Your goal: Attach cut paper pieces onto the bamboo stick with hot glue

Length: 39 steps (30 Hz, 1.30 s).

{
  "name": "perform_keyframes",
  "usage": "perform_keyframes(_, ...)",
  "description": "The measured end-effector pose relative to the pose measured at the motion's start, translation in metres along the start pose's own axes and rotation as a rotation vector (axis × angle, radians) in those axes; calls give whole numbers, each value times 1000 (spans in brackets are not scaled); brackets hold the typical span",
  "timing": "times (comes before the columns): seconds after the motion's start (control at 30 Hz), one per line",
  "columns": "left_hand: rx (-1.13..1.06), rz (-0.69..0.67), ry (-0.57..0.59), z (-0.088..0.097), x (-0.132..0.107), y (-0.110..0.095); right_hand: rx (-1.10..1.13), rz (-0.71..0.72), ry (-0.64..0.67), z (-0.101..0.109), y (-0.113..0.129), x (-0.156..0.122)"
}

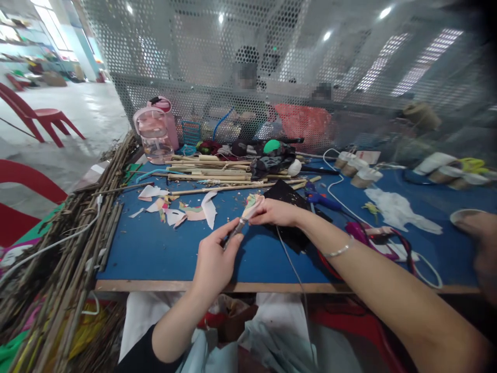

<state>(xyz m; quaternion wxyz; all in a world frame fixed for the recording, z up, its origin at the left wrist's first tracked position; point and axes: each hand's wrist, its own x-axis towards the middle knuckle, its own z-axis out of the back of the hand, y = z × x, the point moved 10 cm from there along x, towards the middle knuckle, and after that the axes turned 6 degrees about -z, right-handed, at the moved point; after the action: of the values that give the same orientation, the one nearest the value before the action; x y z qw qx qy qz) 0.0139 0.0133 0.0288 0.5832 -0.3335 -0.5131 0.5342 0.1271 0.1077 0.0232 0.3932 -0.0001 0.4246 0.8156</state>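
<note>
My left hand (219, 254) is closed around a thin dark stick (234, 234) that slants up and to the right over the blue table. At the stick's upper end sits a crumpled strip of pink, yellow and green patterned material (253, 204). The fingers of my right hand (277, 213) pinch that strip against the stick. A thin grey cord (289, 254) hangs from near my right hand past the table edge. Torn pieces of similar material (194, 212) lie to the left of my hands. Beneath my right wrist is a black cloth (287, 194).
Long thin sticks (217, 176) and a pink bottle (157, 137) stand or lie along the back by a perforated metal screen (163, 67). A blue glue gun (324, 201) lies right. Bundled branches (73, 254) line the left edge. Another person's hand (479, 233) appears far right.
</note>
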Motion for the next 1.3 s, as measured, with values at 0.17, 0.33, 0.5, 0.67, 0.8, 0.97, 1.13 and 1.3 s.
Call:
perform_keyframes(0.17, 35, -1, -2, 1, 1, 1, -302, 142, -126, -13, 57, -62)
perform_keyframes(0.33, 71, -62, 63, -11, -2, -11, -689, 330, -325, -3, 121, -80)
perform_keyframes(0.5, 119, -101, 60, -14, -5, -14, -929, 370, -313, 2, 128, -52)
perform_keyframes(0.67, 153, -84, 46, -12, -5, -11, -981, 316, -267, 7, 119, -28)
perform_keyframes(0.8, 176, -85, 45, -12, -4, -10, -1052, 224, -201, 4, 114, -12)
perform_keyframes(0.97, 150, -81, 34, -14, -6, -7, -1094, 186, -118, -3, 116, -1)
perform_keyframes(1.13, 143, -109, 68, -18, -5, -9, -1032, 101, -25, -5, 108, 10)
perform_keyframes(1.3, 150, -108, 128, -23, -4, -9, -984, -68, 48, 11, 94, 18)
